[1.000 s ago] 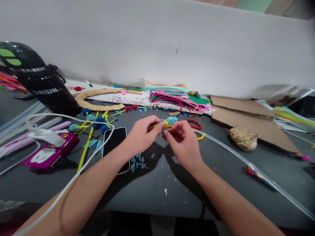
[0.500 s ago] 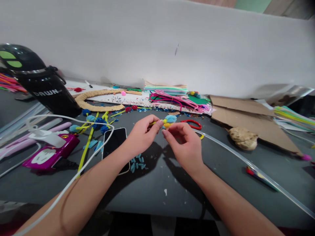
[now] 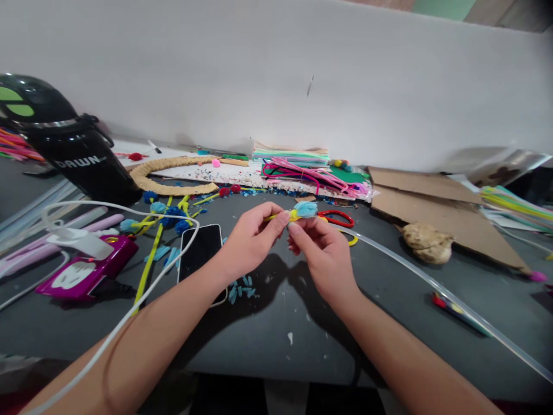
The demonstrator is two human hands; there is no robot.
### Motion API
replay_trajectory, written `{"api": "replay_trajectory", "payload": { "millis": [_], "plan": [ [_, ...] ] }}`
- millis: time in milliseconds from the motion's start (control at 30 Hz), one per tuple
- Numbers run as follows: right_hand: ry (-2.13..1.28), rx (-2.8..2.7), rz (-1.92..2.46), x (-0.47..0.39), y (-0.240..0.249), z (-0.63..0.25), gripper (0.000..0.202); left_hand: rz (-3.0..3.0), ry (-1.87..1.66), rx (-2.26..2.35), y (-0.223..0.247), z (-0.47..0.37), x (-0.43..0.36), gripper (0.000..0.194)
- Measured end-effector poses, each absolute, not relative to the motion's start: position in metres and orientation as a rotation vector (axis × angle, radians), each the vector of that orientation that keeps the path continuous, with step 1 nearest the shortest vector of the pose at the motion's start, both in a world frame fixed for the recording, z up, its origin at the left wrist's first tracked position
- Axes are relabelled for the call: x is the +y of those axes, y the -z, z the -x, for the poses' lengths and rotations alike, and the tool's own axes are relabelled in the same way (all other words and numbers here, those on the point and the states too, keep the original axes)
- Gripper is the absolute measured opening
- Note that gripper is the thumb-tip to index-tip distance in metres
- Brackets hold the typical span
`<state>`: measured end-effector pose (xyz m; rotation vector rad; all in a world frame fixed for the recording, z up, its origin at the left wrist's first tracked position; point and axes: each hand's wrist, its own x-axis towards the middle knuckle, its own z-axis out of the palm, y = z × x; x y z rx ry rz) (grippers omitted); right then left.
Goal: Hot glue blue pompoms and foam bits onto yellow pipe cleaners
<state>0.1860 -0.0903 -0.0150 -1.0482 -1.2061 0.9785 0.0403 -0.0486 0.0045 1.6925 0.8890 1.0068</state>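
Note:
Both hands meet over the middle of the grey table. My left hand (image 3: pixel 259 236) pinches the yellow stem of a small pipe-cleaner flower (image 3: pixel 306 209) with a light blue fluffy head. The fingers of my right hand (image 3: pixel 322 248) are closed on the base of the same flower, just under the blue head. Behind my right hand lie scissors (image 3: pixel 339 218) with red and yellow handles, partly hidden. Small light blue fluffy snippets (image 3: pixel 242 288) are scattered beside a phone (image 3: pixel 201 248), under my left forearm.
A black bottle (image 3: pixel 82 161), a purple power socket (image 3: pixel 95 265) and a white cable (image 3: pixel 185 245) are at the left. Finished-looking blue flowers (image 3: pixel 173 216) lie behind the phone. Pink pipe cleaners (image 3: pixel 302 173) are at the back; cardboard (image 3: pixel 436 207) and a clear tube (image 3: pixel 401 262) at the right.
The blue flower head has shifted slightly right and now points rightward. My right fingers have closed in around its base, and the yellow part shows less.

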Motion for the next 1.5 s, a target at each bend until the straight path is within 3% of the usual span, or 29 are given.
{"api": "replay_trajectory", "payload": {
  "millis": [300,667,1500],
  "plan": [
    [-1.307,-1.129,0.779,-0.086,0.021,-0.193,0.008,-1.423,-0.947,0.611,0.004,-0.038,-0.047,0.032],
    [-0.996,-1.177,1.018,-0.088,0.008,-0.204,0.014,-2.069,-1.186,1.104,-0.007,-0.027,-0.04,0.021],
    [-0.749,-1.396,1.273,-0.086,0.004,-0.206,0.023,-2.382,-1.069,1.01,-0.006,-0.025,-0.044,0.021]
  ]
}}
